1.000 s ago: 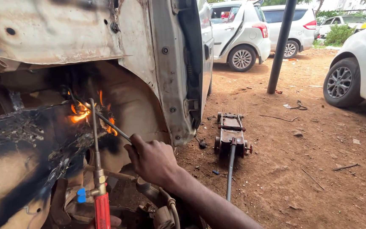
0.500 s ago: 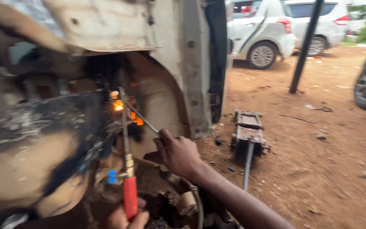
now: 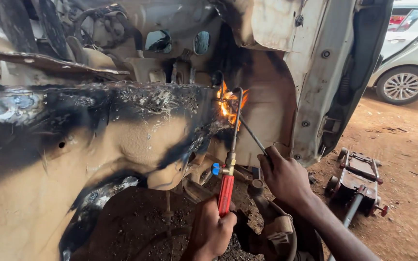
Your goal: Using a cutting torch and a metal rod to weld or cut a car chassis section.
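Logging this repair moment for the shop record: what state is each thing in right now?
Torch: lit, held upright in left hand.
Rod: held in right hand, tip at the flame.
Car panel: scorched black, bare metal.
Floor jack: on the dirt, untouched.

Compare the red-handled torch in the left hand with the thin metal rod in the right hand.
The red-handled gas torch is thicker, with a brass fitting and a blue knob; the thin dark metal rod is plain and slender. The torch stands nearly upright from the left hand; the rod slants up-left from the right hand. Both tips meet at the orange flame on the scorched car panel.
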